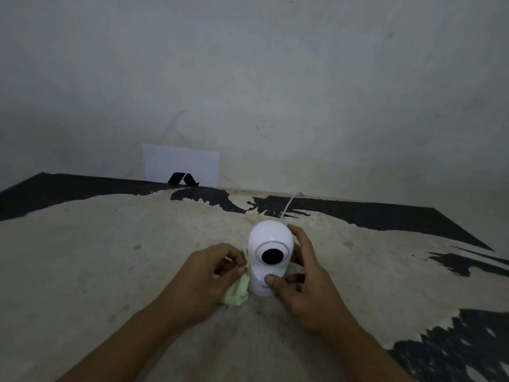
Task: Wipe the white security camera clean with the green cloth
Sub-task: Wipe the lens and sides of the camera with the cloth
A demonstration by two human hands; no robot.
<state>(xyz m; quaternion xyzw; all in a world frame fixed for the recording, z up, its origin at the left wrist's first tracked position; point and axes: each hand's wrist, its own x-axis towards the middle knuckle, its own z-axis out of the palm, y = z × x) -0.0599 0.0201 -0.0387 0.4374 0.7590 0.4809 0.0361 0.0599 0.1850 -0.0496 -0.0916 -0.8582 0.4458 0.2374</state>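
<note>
Paint on the table (110, 257) is worn, with pale bare patches over black at the edges. At the back left, a white sheet (180, 165) with a black mark leans against the grey wall (248, 78). Left hand (203, 277) sits just left of the camera, fingers curled closed around the green cloth (237, 292); the cloth is bunched, its upper edge pressed against the camera's left side, its lower end resting on the table. White security camera (270, 257) stands upright at table centre, dark lens facing the viewer. A white cable (289, 205) runs from behind it toward the wall. Right hand (305, 282) steadies the camera: thumb on the lower front of the base, fingers wrapped round the right side.
</note>
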